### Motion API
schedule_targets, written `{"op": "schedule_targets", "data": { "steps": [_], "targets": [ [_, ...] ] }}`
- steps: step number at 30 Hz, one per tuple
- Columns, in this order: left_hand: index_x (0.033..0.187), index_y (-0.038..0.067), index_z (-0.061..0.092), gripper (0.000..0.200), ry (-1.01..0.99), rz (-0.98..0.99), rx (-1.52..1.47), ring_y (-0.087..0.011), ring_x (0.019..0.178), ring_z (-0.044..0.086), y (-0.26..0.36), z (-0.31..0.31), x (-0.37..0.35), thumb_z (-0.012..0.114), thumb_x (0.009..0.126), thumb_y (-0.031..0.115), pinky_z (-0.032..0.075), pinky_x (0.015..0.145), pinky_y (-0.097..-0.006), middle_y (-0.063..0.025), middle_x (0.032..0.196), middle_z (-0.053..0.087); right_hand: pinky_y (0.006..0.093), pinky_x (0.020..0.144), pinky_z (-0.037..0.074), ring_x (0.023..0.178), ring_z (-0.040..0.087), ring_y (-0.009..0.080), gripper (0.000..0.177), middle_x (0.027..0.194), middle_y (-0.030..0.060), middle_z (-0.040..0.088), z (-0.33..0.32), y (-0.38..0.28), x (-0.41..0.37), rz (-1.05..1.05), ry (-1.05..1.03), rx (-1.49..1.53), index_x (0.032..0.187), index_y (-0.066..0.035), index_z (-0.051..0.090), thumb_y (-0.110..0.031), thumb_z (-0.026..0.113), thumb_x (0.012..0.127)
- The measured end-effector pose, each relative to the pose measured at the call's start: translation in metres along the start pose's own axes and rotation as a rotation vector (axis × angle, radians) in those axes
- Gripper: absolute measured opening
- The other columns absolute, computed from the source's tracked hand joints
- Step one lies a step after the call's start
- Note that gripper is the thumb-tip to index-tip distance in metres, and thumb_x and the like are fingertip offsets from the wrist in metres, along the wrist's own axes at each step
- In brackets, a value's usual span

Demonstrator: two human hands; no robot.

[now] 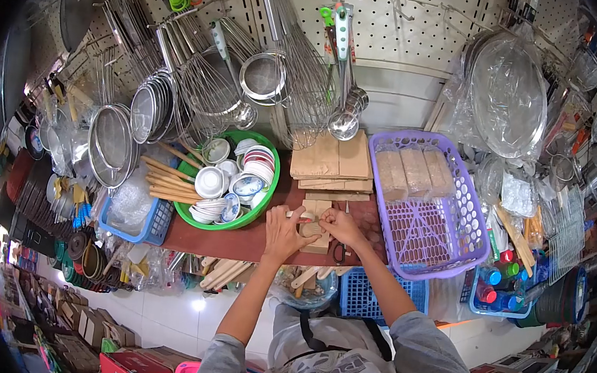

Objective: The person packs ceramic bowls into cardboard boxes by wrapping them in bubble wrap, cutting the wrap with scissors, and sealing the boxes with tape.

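A small piece of brown cardboard (318, 247) lies on the dark red tabletop in front of me. My left hand (281, 235) rests on its left side with fingers spread and thumb stretched across it. A small reddish-white item shows by those fingertips, too small to name. On the cardboard's right side, my right hand (338, 227) has its fingertips pinched together; what sits between them is hidden. Dark-handled scissors (339, 253) lie just below the right hand. Behind both hands rises a stack of flat cardboard (333, 157).
Left of the hands stands a green basin (269, 191) with small bowls and wooden handles. To the right is a purple basket (475, 254) holding several wrapped brown blocks (415, 172). Whisks (301, 79), strainers (262, 79) and ladles (344, 125) hang above from the pegboard.
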State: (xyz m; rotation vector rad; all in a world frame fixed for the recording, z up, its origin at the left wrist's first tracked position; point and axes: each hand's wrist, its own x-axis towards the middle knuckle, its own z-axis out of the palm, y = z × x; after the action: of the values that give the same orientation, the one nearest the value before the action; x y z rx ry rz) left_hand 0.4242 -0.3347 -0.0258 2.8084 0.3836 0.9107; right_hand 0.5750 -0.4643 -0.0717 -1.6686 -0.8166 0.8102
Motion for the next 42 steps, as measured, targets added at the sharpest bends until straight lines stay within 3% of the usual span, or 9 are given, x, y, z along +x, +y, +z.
{"op": "schedule_targets", "data": {
  "steps": [5, 11, 14, 26, 35, 42],
  "targets": [
    [0.116, 0.013, 0.060, 0.078, -0.012, 0.036, 0.003, -0.0337, 0.096, 0.045, -0.004, -0.002, 0.000, 0.085, 0.056, 0.057, 0.037, 0.084, -0.0451, -0.0159, 0.102, 0.046, 0.0251, 0.049, 0.052, 0.059, 0.061, 0.0093, 0.016, 0.073, 0.0015, 0.062, -0.005, -0.006, 0.001, -0.011, -0.041, -0.142, 0.094, -0.001, 0.060, -0.016, 0.064, 0.092],
    [0.119, 0.018, 0.062, 0.070, -0.003, -0.033, -0.011, -0.0319, 0.098, 0.046, 0.002, 0.003, -0.009, 0.085, 0.061, 0.050, 0.036, 0.085, -0.0439, -0.0141, 0.103, 0.047, 0.0260, 0.049, 0.053, 0.058, 0.060, 0.0094, 0.018, 0.072, 0.0027, 0.061, -0.012, 0.003, 0.011, -0.003, -0.070, -0.146, 0.092, 0.000, 0.060, -0.017, 0.066, 0.090],
    [0.118, 0.018, 0.063, 0.069, 0.024, -0.003, -0.019, -0.0313, 0.096, 0.045, 0.003, 0.001, -0.007, 0.085, 0.061, 0.049, 0.036, 0.084, -0.0433, -0.0132, 0.102, 0.047, 0.0263, 0.051, 0.056, 0.059, 0.061, 0.0099, 0.018, 0.073, 0.0036, 0.061, -0.013, -0.004, 0.008, 0.113, -0.074, -0.008, 0.090, 0.001, 0.062, -0.015, 0.068, 0.088],
    [0.117, 0.016, 0.064, 0.072, -0.090, 0.077, -0.037, -0.0315, 0.096, 0.044, -0.005, -0.007, 0.004, 0.083, 0.060, 0.056, 0.036, 0.084, -0.0425, -0.0134, 0.102, 0.045, 0.0276, 0.053, 0.056, 0.057, 0.068, 0.0154, 0.021, 0.071, 0.0076, 0.068, -0.003, -0.020, -0.002, 0.105, 0.081, -0.240, 0.087, 0.002, 0.068, -0.018, 0.073, 0.083],
    [0.121, 0.019, 0.060, 0.073, -0.072, 0.024, -0.065, -0.0310, 0.103, 0.044, -0.002, -0.011, 0.005, 0.086, 0.059, 0.049, 0.034, 0.089, -0.0437, -0.0123, 0.109, 0.047, 0.0273, 0.053, 0.056, 0.057, 0.067, 0.0133, 0.021, 0.069, 0.0069, 0.067, -0.001, -0.028, -0.003, 0.112, 0.097, -0.233, 0.082, 0.000, 0.065, -0.018, 0.075, 0.079],
    [0.123, 0.021, 0.059, 0.075, -0.099, -0.012, -0.074, -0.0319, 0.105, 0.044, -0.003, -0.009, 0.004, 0.087, 0.059, 0.047, 0.034, 0.092, -0.0451, -0.0123, 0.112, 0.047, 0.0277, 0.048, 0.054, 0.055, 0.062, 0.0108, 0.024, 0.064, 0.0025, 0.060, 0.000, -0.011, -0.004, 0.121, 0.139, -0.139, 0.090, -0.005, 0.058, -0.017, 0.075, 0.079]
  ]
}}
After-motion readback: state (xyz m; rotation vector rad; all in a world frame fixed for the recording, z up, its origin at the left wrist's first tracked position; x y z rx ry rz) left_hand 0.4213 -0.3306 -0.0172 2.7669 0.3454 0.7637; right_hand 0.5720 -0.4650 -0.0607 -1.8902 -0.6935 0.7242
